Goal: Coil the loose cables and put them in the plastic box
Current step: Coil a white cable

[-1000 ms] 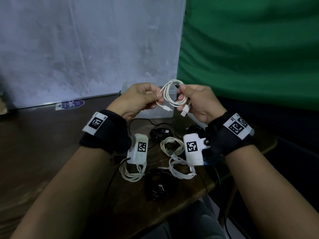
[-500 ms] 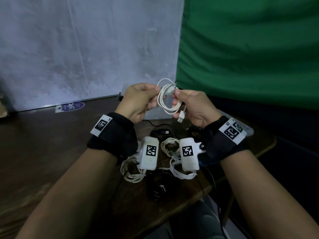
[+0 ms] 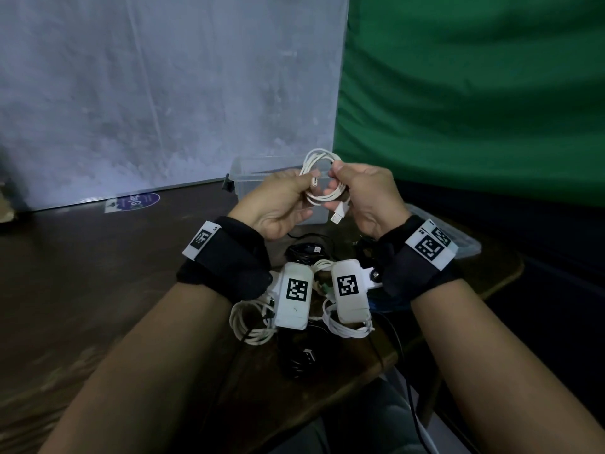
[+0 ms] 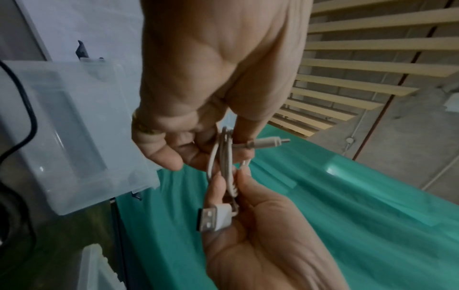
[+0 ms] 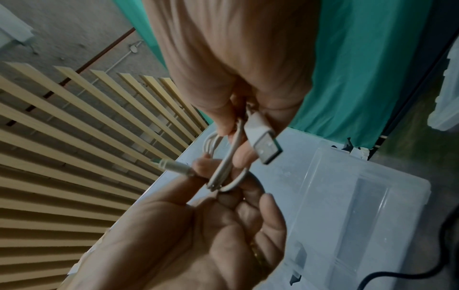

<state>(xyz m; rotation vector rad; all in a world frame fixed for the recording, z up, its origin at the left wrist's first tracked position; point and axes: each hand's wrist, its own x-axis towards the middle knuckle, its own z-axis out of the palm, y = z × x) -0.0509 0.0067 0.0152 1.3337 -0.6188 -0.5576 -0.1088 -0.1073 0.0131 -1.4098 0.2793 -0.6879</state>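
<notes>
— Where is the cable you are working on?

— The white cable [image 3: 322, 181] is in the air between my two hands, wound into a small coil, just above the worktop [image 3: 98, 273]. My left hand [image 3: 278, 204] pinches the coil at its 9 o'clock side, thumb and fingers curled on the strands. My right hand [image 3: 366, 194] pinches it at 3 o'clock.

— So both grips are closed on it?

— Yes, each grip is narrow and holds that same coil. From the left wrist camera the USB plug [image 4: 214, 217] lies against my right palm, and the small plug [image 4: 267, 144] sticks out past my left fingers [image 4: 164, 155].

— And the box?

— The clear plastic box [image 3: 248, 173] stands at 12 o'clock from my hands, just behind them, against the grey wall [image 3: 163, 93]. In the right wrist view it shows open at the top [image 5: 347, 196].

— What else lies about?

— At 6 o'clock from my hands, more white cables [image 3: 252, 326] and black cables [image 3: 301, 358] lie in a heap on the worktop, partly hidden by my wrist cameras. A clear lid [image 3: 458, 237] lies at 4 o'clock, and a green cloth [image 3: 474, 93] hangs at 2 o'clock.
</notes>
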